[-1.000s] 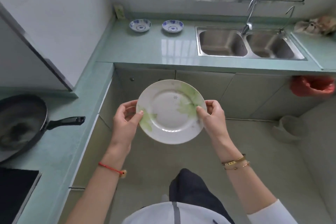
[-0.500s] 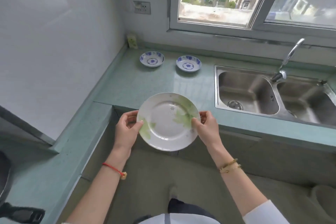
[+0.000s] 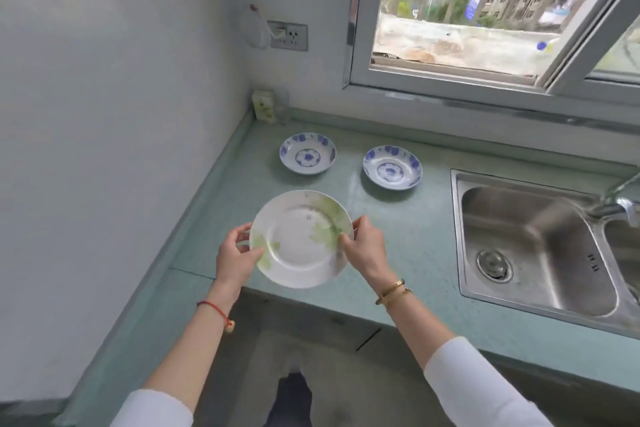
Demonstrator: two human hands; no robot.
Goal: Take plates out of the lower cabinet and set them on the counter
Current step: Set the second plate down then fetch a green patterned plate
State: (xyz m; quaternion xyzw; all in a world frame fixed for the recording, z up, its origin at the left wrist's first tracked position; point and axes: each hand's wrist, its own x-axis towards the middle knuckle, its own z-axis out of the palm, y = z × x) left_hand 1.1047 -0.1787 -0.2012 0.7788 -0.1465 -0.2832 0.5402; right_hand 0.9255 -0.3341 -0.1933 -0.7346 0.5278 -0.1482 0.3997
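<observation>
A white plate with green leaf marks [image 3: 299,239] hangs over the near part of the green counter [image 3: 408,239], held by both hands. My left hand [image 3: 235,256] grips its left rim, thumb on top. My right hand [image 3: 363,248] pinches the right rim. The plate tilts slightly towards me; whether it touches the counter I cannot tell. Two small blue-patterned dishes [image 3: 307,158] [image 3: 392,172] stand side by side further back on the counter.
A steel double sink [image 3: 540,246] with a tap [image 3: 620,199] fills the counter's right side. A wall socket [image 3: 289,35] and a small carton [image 3: 264,106] sit in the back corner, under a window [image 3: 485,10]. The counter continues along the left wall.
Both hands carried the plate up and forward, from in front of the lower cabinets to above the counter. The view lifted from the floor and the pan towards the window.
</observation>
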